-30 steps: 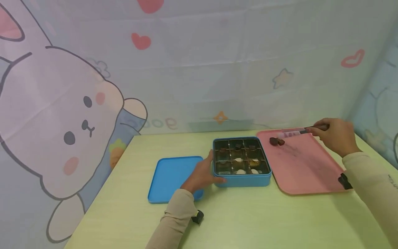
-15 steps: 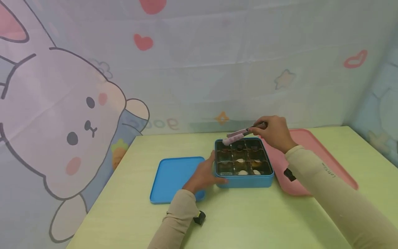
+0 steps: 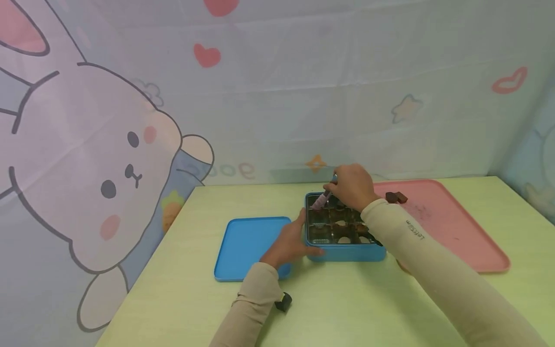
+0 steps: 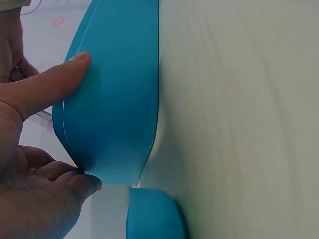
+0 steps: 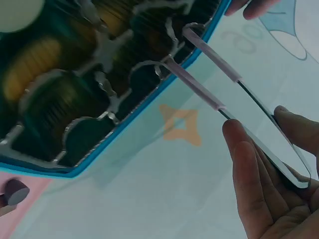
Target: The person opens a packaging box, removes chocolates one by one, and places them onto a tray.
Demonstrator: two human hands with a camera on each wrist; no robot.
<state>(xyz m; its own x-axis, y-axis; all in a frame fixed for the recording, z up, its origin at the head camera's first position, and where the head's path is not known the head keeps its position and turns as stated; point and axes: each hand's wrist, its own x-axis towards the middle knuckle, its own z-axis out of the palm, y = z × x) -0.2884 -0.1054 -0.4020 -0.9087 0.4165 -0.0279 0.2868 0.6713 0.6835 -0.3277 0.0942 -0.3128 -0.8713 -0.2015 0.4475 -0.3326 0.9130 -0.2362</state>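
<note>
In the head view my left hand (image 3: 287,245) holds the near left corner of a blue box (image 3: 347,253). Its thumb lies along the front wall and the fingers bend at the side, as the left wrist view shows. Dividers split the box into compartments; several hold chocolates, some dark and some pale. My right hand (image 3: 354,185) grips tongs (image 5: 195,85) with pink-sleeved arms, the thumb on one arm and fingers on the other. The tongs' tips are spread apart at the far left compartment. My right hand and forearm hide the box's far right part.
A flat blue lid (image 3: 244,246) lies left of the box. On the right is a pink tray (image 3: 466,246), with a round dark chocolate (image 3: 391,197) and a brown square one (image 3: 402,197) near its far edge. A printed cloth (image 3: 282,111) hangs behind the table.
My right hand has carried the tongs left from over the tray to the box and lowered the tips at its far left compartment. My left hand has kept its hold on the box.
</note>
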